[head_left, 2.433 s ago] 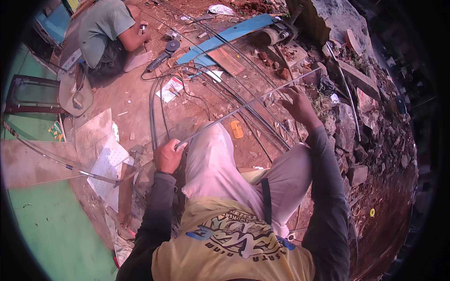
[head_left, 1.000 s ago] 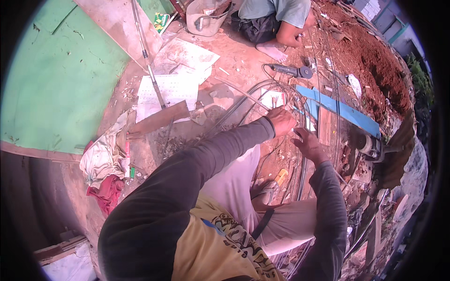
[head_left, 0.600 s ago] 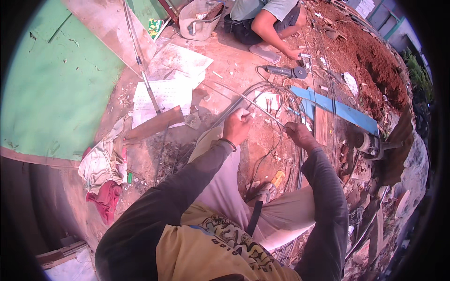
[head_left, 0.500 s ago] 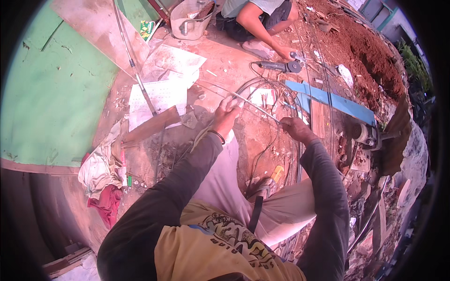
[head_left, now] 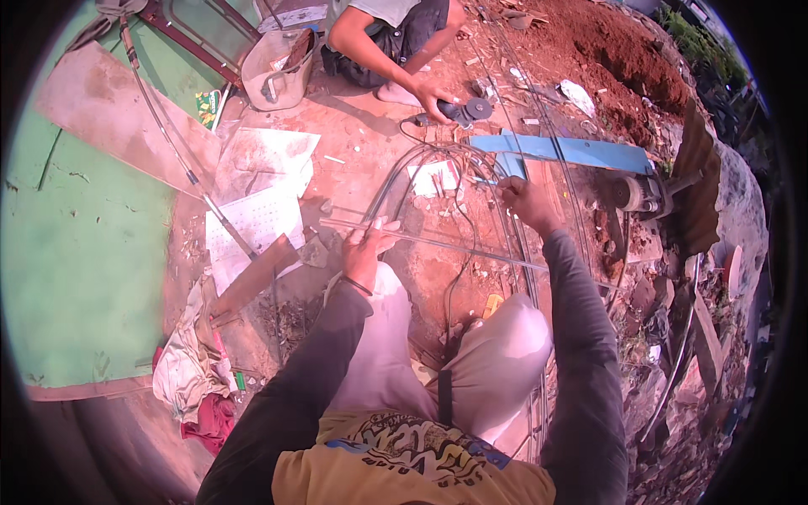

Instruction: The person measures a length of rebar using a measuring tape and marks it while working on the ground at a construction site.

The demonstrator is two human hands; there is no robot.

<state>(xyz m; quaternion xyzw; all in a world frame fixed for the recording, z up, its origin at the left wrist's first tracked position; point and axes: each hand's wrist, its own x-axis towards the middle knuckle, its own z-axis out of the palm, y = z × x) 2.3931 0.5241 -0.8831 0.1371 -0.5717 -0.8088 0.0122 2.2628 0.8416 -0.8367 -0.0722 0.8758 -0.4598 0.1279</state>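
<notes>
Running left to right above the reddish dirt ground [head_left: 341,178], a thin grey metal rod [head_left: 471,250] was gripped by the left hand [head_left: 364,255]; the right hand [head_left: 530,204], fingers curled, contents unclear, hung apart beyond it.

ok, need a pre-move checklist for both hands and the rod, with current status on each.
1. Left hand on thin metal rod: ok.
2. Right hand on rod: not ok, apart from it.
3. Rod clear of black cable: cannot tell, they cross in this view.
4. Rod clear of long blue board: ok, board lies farther forward.
5. Angle grinder out of use: not ok, co-worker's hand is on it.
6. Grinder disc stopped: cannot tell.
</notes>
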